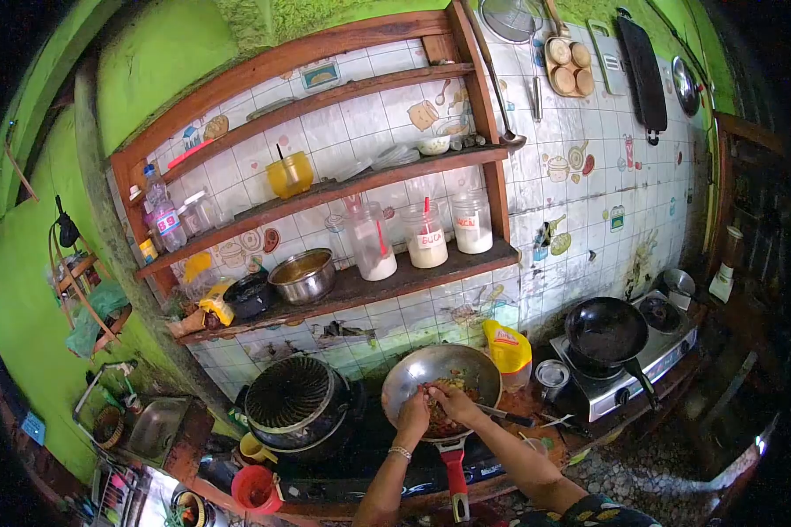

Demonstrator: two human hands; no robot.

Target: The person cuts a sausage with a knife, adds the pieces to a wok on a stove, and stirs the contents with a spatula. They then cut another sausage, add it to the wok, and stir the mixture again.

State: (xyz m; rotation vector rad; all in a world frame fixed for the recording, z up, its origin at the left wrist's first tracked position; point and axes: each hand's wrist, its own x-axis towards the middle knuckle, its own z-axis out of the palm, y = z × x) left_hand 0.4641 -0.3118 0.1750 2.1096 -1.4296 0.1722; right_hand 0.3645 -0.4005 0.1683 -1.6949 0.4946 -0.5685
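Both my hands are over a metal frying pan (444, 358) with a red handle, which holds chopped reddish and green food (444, 423). My left hand (414, 411), with a bracelet at its wrist, has its fingers closed in a pinch. Close against it, my right hand (454, 406) is closed too, fingertips pressed together. Whatever sits between the fingers is too small to make out. A utensil with a dark handle (511, 417) rests across the pan's right rim, beside my right forearm.
Right of the pan stand a yellow-labelled pouch (507, 350), a glass jar (552, 376) and a gas stove (620, 395) carrying a black wok (602, 327). A large dark pot (294, 404) stands left; a red bucket (257, 488) is below it. Wooden shelves (351, 303) hold jars above.
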